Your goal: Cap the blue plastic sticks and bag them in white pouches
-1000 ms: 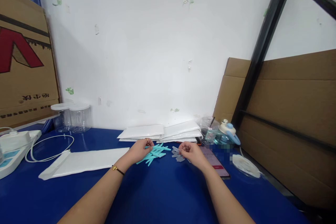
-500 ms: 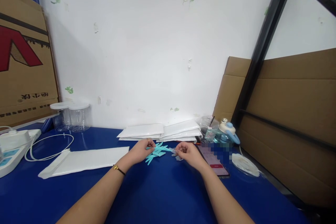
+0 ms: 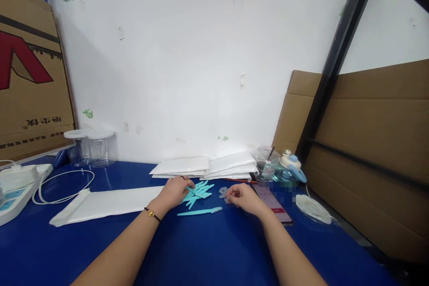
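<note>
Vs ½ sec ago: one teal brow razor, then up btwn both hands, now lies alone on the blue tabletop, just frontward of the razor pile, head end pointing R. L hand is back at the pile's L side, fingers bent down; can't tell if it has hold of one. R hand is at the small clear caps, thumb & index nearly meeting; can't tell if a cap's pinched. Open room: tabletop btwn the forearms, toward the front edge (out of view); R edge runs diagonally past the R forearm. In the way: phone just beyond R wrist, white mailer by L wrist, mailer stacks along back edge at the wall. Back R corner: plastic cup w/ straw, blue-handled bottle; round flat dish nr R edge. Back L: lidded clear jars; power strip + looped white cable far L.
</note>
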